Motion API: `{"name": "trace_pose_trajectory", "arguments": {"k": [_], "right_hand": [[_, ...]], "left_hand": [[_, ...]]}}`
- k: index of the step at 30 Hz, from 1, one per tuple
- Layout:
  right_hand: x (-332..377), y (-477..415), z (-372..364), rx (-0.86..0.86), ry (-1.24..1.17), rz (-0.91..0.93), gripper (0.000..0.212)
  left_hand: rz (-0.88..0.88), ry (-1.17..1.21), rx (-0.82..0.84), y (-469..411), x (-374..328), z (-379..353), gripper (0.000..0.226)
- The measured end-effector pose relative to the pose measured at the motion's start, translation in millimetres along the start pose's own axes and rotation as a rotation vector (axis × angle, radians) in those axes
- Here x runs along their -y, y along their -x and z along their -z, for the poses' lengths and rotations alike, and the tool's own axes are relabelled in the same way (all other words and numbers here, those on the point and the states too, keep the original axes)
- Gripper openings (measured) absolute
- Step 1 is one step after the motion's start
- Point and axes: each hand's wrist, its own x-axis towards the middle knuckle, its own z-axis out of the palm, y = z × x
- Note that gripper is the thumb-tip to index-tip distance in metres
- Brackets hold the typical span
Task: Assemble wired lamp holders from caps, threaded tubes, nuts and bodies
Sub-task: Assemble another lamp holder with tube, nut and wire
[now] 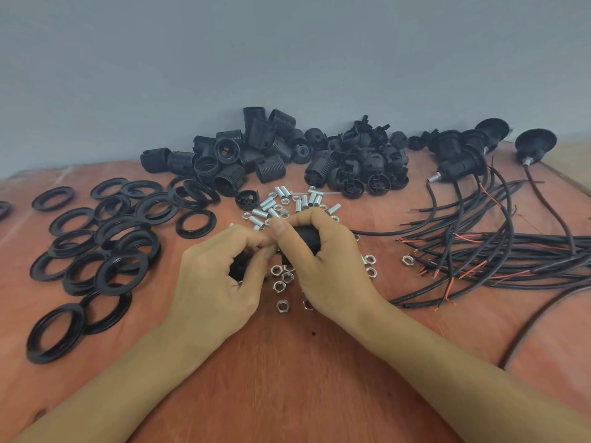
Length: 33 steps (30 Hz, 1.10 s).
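While my fingers (256, 243) were curled and pinched together over the middle of the worktop (303, 362), my right hand (329, 260) gripped a ribbed black body (305, 236) across its side, thumb on top. My left hand (211, 282) closed round a smaller black part (238, 268), mostly hidden in the palm; I took it for a cap. The two parts seemed to meet end to end under my fingertips, though the joint itself was covered. I judged the step to be joining that part to the body; whether by twist or push I could not tell.

Loose nuts (283, 278) lay scattered just under the hands. Threaded tubes (281, 203) lay at 12 o'clock, with spare bodies (243, 151) and spare caps (361, 164) heaped beyond them. Black rings (105, 251) spread out at 9 o'clock, and wires (511, 257) ran off at 3 o'clock from wired holders (463, 151) at 2 o'clock.

The next move called for holding both parts in line and seating them fully without cross-threading.
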Motion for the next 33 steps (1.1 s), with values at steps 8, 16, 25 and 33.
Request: {"name": "trace_pose_trajectory", "arguments": {"k": [8, 16, 25, 33], "right_hand": [[2.0, -7.8, 7.4, 0.004, -0.033, -0.047, 0.021], [0.3, -13.5, 19.0, -0.011, -0.189, -0.178, 0.016], [15.5, -25.9, 21.5, -0.007, -0.297, -0.049, 0.025], [10.0, -13.7, 26.2, -0.014, -0.224, 0.053, 0.026]], "left_hand": [[0.097, 0.064, -0.032, -6.7, -1.6, -0.1, 0.007], [0.223, 0.217, 0.003, -5.2, 7.7, 0.3, 0.033], [0.323, 0.383, -0.009, -6.8, 13.8, -0.2, 0.049], [0.340, 0.486, 0.219, -3.8, 6.4, -3.4, 0.062]]}}
